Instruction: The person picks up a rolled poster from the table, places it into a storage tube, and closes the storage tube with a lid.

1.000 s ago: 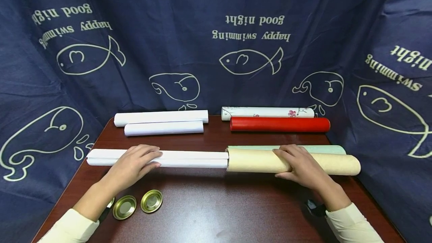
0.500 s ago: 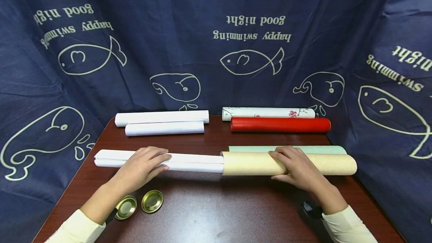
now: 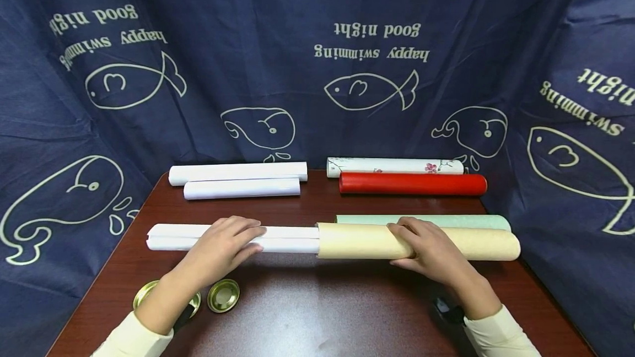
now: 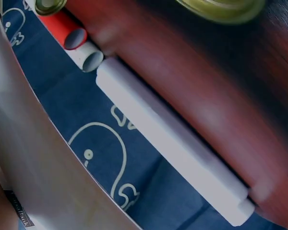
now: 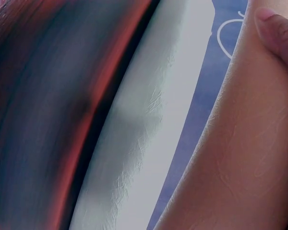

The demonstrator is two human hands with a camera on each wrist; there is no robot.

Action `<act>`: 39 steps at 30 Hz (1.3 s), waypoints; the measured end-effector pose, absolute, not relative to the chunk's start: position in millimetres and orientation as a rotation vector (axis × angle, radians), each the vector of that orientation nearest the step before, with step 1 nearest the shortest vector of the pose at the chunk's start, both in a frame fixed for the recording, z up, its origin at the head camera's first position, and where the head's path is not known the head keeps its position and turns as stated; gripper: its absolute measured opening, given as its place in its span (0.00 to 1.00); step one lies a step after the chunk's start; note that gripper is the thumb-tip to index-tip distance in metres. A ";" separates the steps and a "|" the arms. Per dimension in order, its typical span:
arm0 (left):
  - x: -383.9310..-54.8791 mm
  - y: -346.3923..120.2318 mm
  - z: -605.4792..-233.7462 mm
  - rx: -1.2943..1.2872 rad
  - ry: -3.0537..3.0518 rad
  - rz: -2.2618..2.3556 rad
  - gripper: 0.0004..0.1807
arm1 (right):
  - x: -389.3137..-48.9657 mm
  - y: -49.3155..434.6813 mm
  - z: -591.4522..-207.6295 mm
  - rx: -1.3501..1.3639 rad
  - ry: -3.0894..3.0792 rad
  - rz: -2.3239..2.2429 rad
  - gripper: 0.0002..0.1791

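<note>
My left hand holds a long white paper roll near its middle, fingers over the top and thumb on the near side. The roll's right end is hidden inside the open left end of a cream tube. Farther right, my right hand grips that tube from above; in the right wrist view its thumb lies on the cream surface. Directly behind the tube lies a pale green tube, partly covered by it. The held roll fills the left side of the left wrist view.
Two more white rolls lie at the back left. A red tube and a white flower-printed tube lie at the back right. Gold round lids are near my left forearm. A blue curtain encloses the brown table.
My left hand has moved right with the white roll, while my right hand has drawn the cream tube slightly left. Less of the roll shows outside the tube.
</note>
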State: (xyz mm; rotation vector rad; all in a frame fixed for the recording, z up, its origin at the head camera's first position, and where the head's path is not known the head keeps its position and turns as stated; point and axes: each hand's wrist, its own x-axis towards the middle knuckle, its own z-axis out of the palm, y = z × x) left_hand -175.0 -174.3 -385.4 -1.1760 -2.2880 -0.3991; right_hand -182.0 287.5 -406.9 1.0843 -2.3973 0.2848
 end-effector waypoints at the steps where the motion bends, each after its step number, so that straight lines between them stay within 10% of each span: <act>1: -174.1 -171.7 -385.8 -1.178 -2.282 -0.402 0.21 | -181.5 286.4 -407.1 1.080 -2.398 0.277 0.41; 39: -162.5 -108.8 -392.2 -1.226 -2.285 -0.437 0.14 | -179.3 257.8 -412.9 1.116 -2.399 0.231 0.42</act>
